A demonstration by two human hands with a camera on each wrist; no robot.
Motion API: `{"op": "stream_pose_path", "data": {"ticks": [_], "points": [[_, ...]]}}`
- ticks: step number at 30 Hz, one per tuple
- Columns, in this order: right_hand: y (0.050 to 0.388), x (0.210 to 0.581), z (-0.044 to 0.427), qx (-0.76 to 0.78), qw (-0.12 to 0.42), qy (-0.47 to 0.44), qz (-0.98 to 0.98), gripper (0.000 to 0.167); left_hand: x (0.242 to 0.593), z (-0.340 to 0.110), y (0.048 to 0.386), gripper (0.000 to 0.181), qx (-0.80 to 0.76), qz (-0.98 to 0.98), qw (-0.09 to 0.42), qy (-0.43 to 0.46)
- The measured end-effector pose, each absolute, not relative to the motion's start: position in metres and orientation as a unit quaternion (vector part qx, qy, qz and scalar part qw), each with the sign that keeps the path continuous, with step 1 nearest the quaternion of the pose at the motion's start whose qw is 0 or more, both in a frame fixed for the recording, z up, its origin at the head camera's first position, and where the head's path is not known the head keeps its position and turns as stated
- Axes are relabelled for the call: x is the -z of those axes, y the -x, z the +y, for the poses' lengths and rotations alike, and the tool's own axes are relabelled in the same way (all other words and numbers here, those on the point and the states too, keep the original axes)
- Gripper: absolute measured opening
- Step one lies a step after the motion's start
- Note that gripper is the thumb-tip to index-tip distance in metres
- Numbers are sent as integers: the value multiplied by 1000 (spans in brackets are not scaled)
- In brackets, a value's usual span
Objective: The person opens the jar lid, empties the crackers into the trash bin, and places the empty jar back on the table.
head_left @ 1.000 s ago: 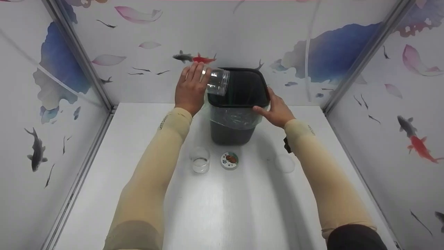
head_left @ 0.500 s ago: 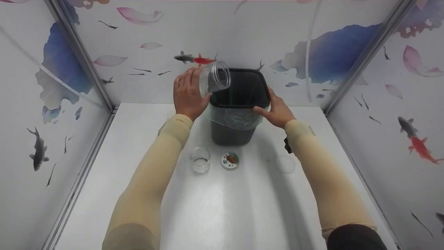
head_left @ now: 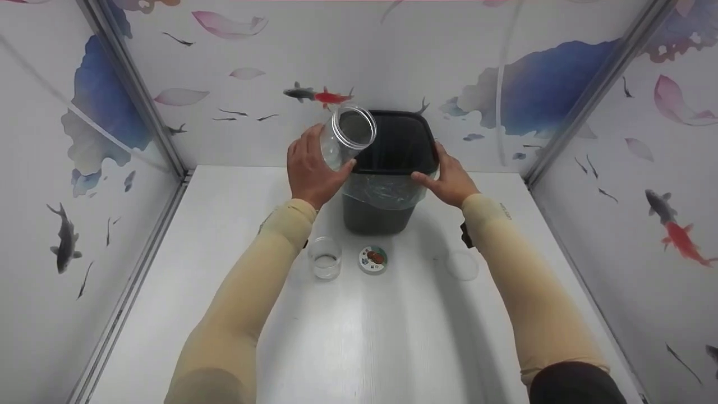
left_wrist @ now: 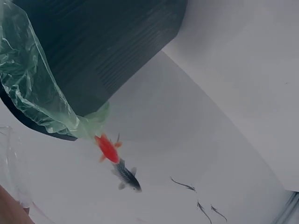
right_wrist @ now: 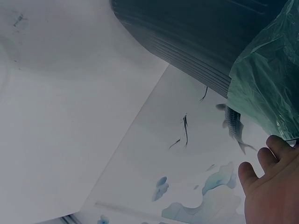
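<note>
In the head view my left hand (head_left: 314,168) grips a clear jar (head_left: 336,140) with a ridged screw neck. The jar is tilted over the left rim of a black trash bin (head_left: 376,216), its mouth facing up toward me, and I see nothing inside. The left wrist view catches only an edge of the jar (left_wrist: 8,163). My right hand (head_left: 451,179) rests against the bin's front right corner, thumb on the front and fingers along the side. In the right wrist view its fingers (right_wrist: 268,158) look fairly straight, touching near the green plastic bag (right_wrist: 268,79) that lines the bin.
On the white table (head_left: 381,342), in front of the bin, stand a clear glass cup (head_left: 325,266) and a round lid (head_left: 373,260) with a printed picture. A clear disc (head_left: 461,265) lies near my right forearm. Printed white walls (head_left: 235,134) enclose the back and sides.
My left hand has turned the jar from lying sideways over the bin to mouth upward, and lowered slightly toward me. The right hand stays at the bin's corner.
</note>
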State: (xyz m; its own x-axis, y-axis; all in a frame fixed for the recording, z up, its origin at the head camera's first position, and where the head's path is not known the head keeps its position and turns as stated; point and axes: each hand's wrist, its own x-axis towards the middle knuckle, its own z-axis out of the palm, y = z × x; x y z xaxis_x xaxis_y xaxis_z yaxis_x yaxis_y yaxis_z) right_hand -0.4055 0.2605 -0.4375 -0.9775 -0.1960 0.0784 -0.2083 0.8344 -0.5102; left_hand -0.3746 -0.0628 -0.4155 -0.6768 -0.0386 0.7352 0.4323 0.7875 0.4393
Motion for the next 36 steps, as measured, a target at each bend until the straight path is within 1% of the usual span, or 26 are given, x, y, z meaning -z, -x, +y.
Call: {"op": "stream_pose_path", "data": {"ticks": [6, 10, 18, 23, 29, 32, 36], "points": [[406, 438, 260, -266, 4, -96, -959, 114, 422, -55, 365, 86, 331, -852, 387, 121], [406, 439, 261, -265, 6, -99, -959, 113, 428, -49, 358, 86, 341, -842, 397, 133], [408, 439, 261, -265, 22, -109, -958, 111, 443, -30, 343, 85, 372, -814, 411, 172], [409, 440, 261, -262, 33, -121, -957, 109, 458, -11, 327, 85, 399, -801, 401, 199], [407, 439, 261, -241, 33, -117, -963, 106, 481, 10, 309, 85, 409, -793, 384, 235], [406, 438, 260, -235, 30, -109, -965, 106, 491, 18, 303, 85, 415, -794, 375, 238], [404, 436, 259, -242, 18, -98, -965, 110, 506, 27, 295, 85, 425, -798, 357, 234]]}}
